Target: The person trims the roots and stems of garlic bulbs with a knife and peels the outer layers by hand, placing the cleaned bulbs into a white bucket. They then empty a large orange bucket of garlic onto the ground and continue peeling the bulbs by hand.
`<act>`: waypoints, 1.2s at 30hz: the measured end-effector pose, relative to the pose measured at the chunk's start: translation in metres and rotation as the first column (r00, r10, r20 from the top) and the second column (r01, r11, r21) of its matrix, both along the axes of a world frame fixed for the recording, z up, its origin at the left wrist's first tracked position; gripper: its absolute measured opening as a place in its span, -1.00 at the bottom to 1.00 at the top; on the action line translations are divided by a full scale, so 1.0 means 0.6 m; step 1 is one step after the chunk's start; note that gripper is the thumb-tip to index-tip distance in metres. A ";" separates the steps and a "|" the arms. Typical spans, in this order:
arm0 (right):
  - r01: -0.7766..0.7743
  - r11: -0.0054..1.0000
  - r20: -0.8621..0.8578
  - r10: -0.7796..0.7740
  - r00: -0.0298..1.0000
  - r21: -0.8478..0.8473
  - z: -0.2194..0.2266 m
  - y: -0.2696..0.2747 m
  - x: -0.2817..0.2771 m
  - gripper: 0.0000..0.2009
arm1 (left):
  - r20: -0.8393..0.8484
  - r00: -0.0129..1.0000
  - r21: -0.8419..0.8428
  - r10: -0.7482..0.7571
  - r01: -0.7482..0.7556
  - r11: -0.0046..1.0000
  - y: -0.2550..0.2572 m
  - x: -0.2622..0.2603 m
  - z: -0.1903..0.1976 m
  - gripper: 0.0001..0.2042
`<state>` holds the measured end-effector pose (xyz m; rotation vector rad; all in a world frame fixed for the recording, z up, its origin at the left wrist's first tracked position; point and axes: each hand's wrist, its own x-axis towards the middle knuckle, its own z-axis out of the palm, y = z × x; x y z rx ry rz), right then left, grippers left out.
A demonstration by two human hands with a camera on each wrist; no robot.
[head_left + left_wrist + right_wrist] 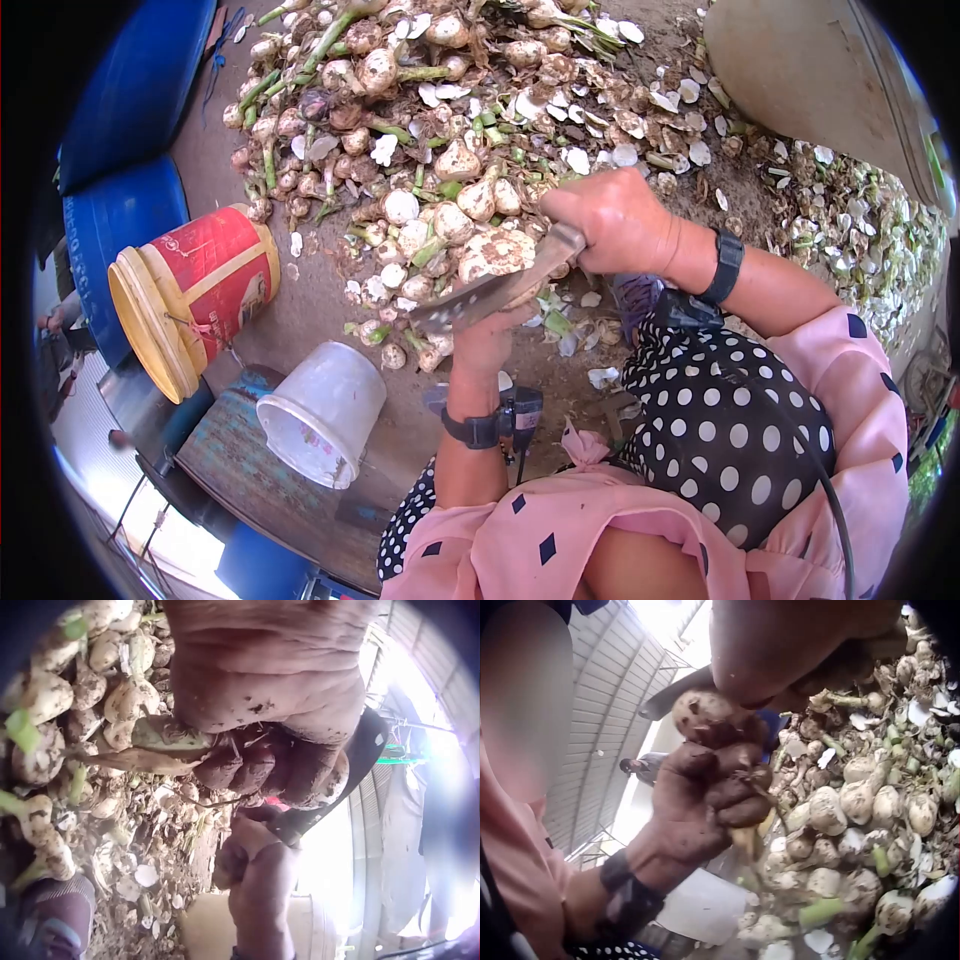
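Observation:
My left hand [482,340] grips a muddy, pale round bulb [705,716], its fingers curled round it. A green stem [169,739] and dry brown leaf stick out of that fist in the left wrist view. My right hand [622,222] holds a knife [478,302] by its handle. The broad, stained blade lies across the front of the bulb in the head view, close above my left hand. In the right wrist view, the blade passes behind the bulb's top, and my right hand [795,645] hides part of it.
A heap of muddy bulbs [455,225] with green stems covers the ground ahead, with white slices scattered among them. At left are a red and yellow bucket [215,285], a tipped white bucket [340,405] and blue barrels [130,230]. A large pale container [810,75] stands at upper right.

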<state>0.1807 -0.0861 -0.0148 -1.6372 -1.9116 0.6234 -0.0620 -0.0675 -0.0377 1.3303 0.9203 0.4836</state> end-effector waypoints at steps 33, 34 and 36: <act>0.326 0.799 -0.067 -0.413 0.908 -0.505 -0.130 0.022 0.084 -0.73 | -0.372 0.921 0.156 0.111 -0.056 0.986 0.115 -0.006 0.045 -0.64; 0.345 0.808 0.008 -0.389 0.921 -0.478 -0.140 0.041 0.093 -0.75 | -0.463 0.874 0.280 0.148 -0.014 0.960 0.113 -0.009 0.033 -0.65; 0.426 0.861 0.149 -0.400 0.904 -0.278 -0.139 0.091 0.103 -0.78 | -0.679 0.733 0.485 0.032 0.416 0.770 0.110 -0.010 -0.001 -0.53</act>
